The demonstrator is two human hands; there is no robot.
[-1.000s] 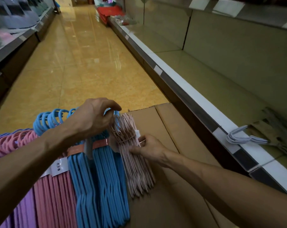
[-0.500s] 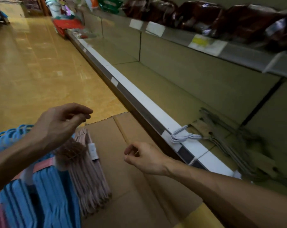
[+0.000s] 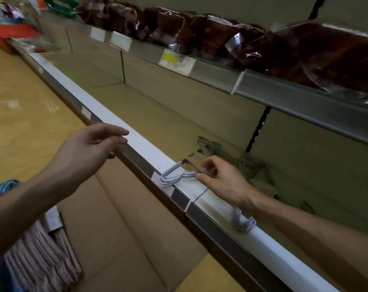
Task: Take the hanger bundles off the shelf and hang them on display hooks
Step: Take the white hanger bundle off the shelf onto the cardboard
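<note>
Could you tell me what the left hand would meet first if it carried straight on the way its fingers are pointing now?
Probably the white front edge of the lower shelf: the left hand, open and holding nothing, points right along it, fingertips about level with it. Depth is unclear, so it might pass just above.

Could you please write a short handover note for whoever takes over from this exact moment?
Left hand: open, holding nothing, over the shelf edge.
Right hand: pinching the neck of the white-hooked hanger bundle on the shelf.
Another bundle's hooks hang over the edge under the right forearm.
Pink hanger bundle lies on the cardboard.
Left: lift both shelf bundles and hang them.
</note>
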